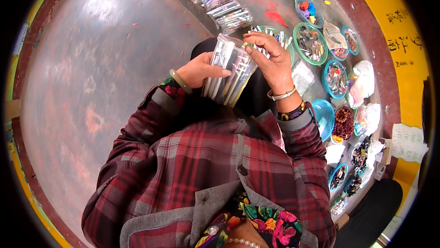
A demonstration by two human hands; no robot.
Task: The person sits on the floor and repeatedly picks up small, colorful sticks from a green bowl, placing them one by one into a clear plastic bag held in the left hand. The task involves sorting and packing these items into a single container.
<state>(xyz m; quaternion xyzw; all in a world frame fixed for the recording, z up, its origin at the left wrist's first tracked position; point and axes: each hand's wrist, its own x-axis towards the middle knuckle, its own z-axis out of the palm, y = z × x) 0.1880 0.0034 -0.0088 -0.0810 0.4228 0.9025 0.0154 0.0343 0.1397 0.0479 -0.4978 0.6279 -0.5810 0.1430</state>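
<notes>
My left hand (201, 70) is closed around a clear plastic bag (228, 77), its thumb across the front. Several slim pens (234, 83) stand inside the bag, mostly white, silver and yellowish. At the bag's upper right rim, my right hand (270, 55) pinches thumb and forefinger on a small yellowish end, which looks like a pen's (244, 45). The rest of it is hidden by the fingers and the bag. Just behind the right hand is a green basket (292, 52) holding more pens, partly covered by that hand.
Bagged bundles of pens (229, 13) lie on the floor ahead. Along the right stand several round baskets, among them a green one (326, 51) with small items and a blue one (324, 117). Dark red beads (344, 122) are heaped near the yellow wall edge (405, 60).
</notes>
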